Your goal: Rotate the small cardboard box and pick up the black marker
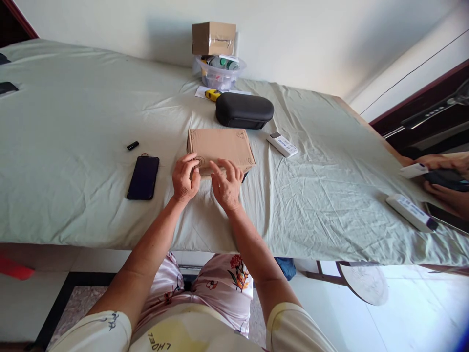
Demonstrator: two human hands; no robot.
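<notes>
Box point(222, 143) is touched by left hand point(185, 178), grip can't be told, and right hand point(226, 185), fingers spread loosely. It could be dented along the front by uneven pressing.

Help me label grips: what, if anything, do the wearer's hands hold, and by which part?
The left hand and right hand are at the near edge of the cardboard box; whether they actually grip it cannot be told.

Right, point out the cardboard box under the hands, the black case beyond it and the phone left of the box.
Cardboard box point(222, 144): head view, on its top face.
Black case point(245, 109): head view, on its rounded body.
Phone point(143, 179): head view, on its dark screen.
</notes>
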